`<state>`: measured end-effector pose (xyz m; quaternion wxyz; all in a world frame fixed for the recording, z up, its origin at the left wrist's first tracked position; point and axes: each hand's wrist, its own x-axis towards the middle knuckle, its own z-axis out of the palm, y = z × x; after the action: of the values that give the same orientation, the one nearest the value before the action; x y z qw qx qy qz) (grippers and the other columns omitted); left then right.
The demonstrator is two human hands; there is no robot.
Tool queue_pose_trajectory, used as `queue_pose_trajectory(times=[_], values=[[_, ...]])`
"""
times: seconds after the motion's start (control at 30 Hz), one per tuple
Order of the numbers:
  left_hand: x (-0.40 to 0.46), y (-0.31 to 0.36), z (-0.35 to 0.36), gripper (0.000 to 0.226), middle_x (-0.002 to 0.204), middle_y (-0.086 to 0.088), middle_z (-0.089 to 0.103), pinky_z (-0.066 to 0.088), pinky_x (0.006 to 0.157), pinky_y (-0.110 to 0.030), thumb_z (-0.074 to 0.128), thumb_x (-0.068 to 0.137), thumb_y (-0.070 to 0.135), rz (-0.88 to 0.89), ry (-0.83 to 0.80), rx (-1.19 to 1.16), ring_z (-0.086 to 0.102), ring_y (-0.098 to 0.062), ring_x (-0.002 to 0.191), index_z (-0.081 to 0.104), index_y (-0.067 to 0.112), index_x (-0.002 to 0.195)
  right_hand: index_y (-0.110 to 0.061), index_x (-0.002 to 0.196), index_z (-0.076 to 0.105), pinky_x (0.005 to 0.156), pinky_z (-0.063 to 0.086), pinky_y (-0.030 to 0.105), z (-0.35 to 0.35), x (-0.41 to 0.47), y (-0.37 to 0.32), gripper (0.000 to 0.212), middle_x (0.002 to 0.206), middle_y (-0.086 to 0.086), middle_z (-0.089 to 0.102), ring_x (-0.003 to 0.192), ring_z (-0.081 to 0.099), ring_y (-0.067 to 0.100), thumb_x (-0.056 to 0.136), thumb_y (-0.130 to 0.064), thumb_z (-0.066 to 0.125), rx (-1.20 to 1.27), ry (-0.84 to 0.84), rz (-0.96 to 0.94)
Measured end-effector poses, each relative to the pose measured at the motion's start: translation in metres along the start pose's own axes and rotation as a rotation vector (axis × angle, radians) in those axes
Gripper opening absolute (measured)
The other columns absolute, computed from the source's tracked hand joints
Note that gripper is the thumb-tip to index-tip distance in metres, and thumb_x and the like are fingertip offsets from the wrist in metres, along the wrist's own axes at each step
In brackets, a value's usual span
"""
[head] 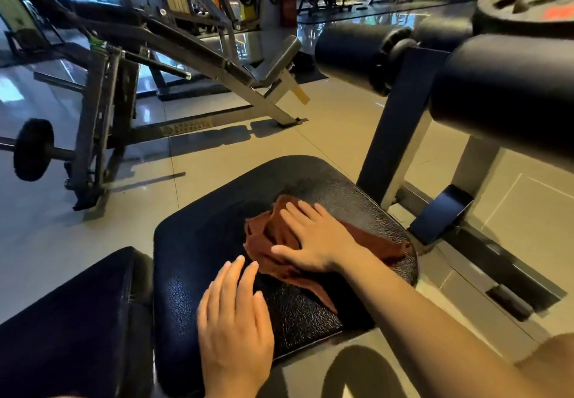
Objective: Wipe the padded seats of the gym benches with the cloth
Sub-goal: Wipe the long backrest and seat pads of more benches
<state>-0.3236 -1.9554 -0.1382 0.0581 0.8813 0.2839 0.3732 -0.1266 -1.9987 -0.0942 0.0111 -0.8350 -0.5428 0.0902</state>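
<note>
Fingers flat: right hand (313,239) presses cloth (273,242) | left hand (236,323) on seat (192,242) (cloth runs left-right)

Your cloth (273,236) is a rumpled reddish-brown towel, lying bunched and flattened on the padded seat (198,242), directly under the straight fingers (298,214) of your right hand (316,239) and spilling out past the fingertips and back beneath the wrist. The seat is a dark, pebble-textured pad with rounded corners, sitting level and glinting faintly. The fingers of your left hand (236,326) are lying just short of the cloth's near edge.
</note>
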Motion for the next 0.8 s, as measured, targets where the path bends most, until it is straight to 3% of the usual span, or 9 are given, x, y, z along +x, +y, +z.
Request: queue_pose_trajectory(times=[0.17,0.23,0.33,0.5,0.63,0.8], values=[[0.0,0.002,-0.008,0.046,0.132,-0.01,0.059,0.035,0.101,-0.049,0.016,0.105,0.037,-0.027,-0.037,-0.007,0.046,-0.023,0.124,0.049,0.016,0.128,-0.023,0.157,0.005,0.117,-0.014,0.033,0.014,-0.051,-0.05,0.074,0.164,-0.005,-0.002,0.15,-0.009,0.012,0.097,-0.065,0.019,0.069,-0.021,-0.182],[-0.002,0.002,-0.011,0.042,0.131,-0.009,0.06,0.033,0.105,-0.047,0.027,0.102,0.034,-0.058,-0.026,-0.038,0.05,-0.024,0.123,0.054,0.014,0.127,-0.025,0.157,0.006,0.116,-0.015,0.031,0.016,-0.069,-0.043,0.09,0.164,-0.007,-0.001,0.15,-0.009,0.009,0.084,-0.076,0.007,0.101,-0.006,-0.126],[-0.003,-0.001,-0.01,0.042,0.13,-0.005,0.061,0.02,0.113,-0.04,0.032,0.096,0.031,-0.155,-0.008,-0.082,0.051,-0.021,0.123,0.061,0.014,0.123,-0.026,0.157,0.004,0.117,-0.016,0.031,0.016,-0.08,-0.01,0.104,0.164,-0.009,-0.004,0.149,-0.01,0.008,0.069,-0.08,-0.01,0.106,0.084,0.102],[0.0,0.002,-0.001,0.038,0.125,-0.002,0.063,0.017,0.113,-0.031,0.034,0.095,0.028,-0.128,0.024,-0.137,0.048,-0.014,0.12,0.061,0.017,0.12,-0.025,0.157,-0.001,0.122,-0.008,0.035,-0.003,-0.055,0.051,0.095,0.164,-0.006,-0.008,0.15,-0.009,0.011,0.078,-0.079,0.001,0.058,0.042,0.297],[0.002,0.004,0.005,0.038,0.121,-0.003,0.065,0.032,0.098,-0.032,0.037,0.094,0.027,-0.16,0.062,-0.188,0.051,-0.015,0.113,0.064,0.016,0.118,-0.02,0.157,0.001,0.121,-0.005,0.036,-0.011,0.001,0.07,0.088,0.165,0.001,-0.005,0.151,-0.005,0.016,0.09,-0.074,0.018,0.013,0.035,0.253],[0.001,0.004,0.005,0.036,0.127,-0.006,0.063,0.035,0.096,-0.034,0.035,0.098,0.03,-0.131,0.12,-0.184,0.052,-0.019,0.118,0.058,0.016,0.123,-0.016,0.157,0.003,0.122,-0.002,0.04,-0.006,0.051,0.035,0.093,0.165,0.004,-0.001,0.151,-0.003,0.02,0.089,-0.078,0.017,-0.056,0.034,0.113]])
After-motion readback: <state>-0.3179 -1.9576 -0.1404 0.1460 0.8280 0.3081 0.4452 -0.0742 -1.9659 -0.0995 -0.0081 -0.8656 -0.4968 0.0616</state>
